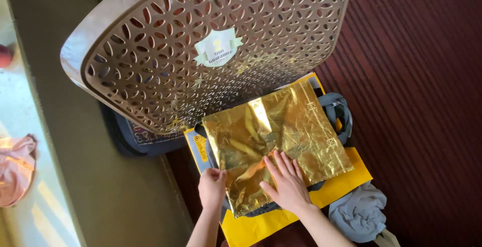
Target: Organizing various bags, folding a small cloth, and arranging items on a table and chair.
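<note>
Olive-brown floor (125,196) across left side; pale sunlit strip along far-left edge, pink cloth (15,169) lying on it. Dark red ribbed surface (422,101) filling right side.

Brown perforated plastic chair back (201,51) at upper centre, pale sticker near its middle; overhangs upper-left corner of work area. Dark patterned cloth (143,139) beneath its lower edge.

Left hand (212,186): fingers curled, pinching lower-left edge of gold foil sheet (281,136). Grip closed on foil margin.

Gold foil sheet: centre of frame, spread nearly flat over grey fabric (337,114), itself resting on yellow card (281,219). Surface creased, highly reflective, slight lift along lower-left corner.

Handling judgement: very light, thin, limp; likely to crease further or tear if pulled sharply; probably slick under a flat palm. Best hold judged at edges or corners, pinched between fingertips, second hand flat to steady. Draught could lift it.

Right hand (287,181): open, fingers spread, palm pressed flat on lower-middle of foil. Nothing grasped; pressing only.

Yellow card: projects beyond foil at lower edge and lower right, also upper right corner. Grey fabric loops emerging at upper right of foil. Crumpled grey cloth (360,212) just beside card at lower right, touching its edge.

Obstructions: chair back close above upper-left of foil, limits room there; crumpled grey cloth crowds lower-right side. Right of that, ribbed surface only.
</note>
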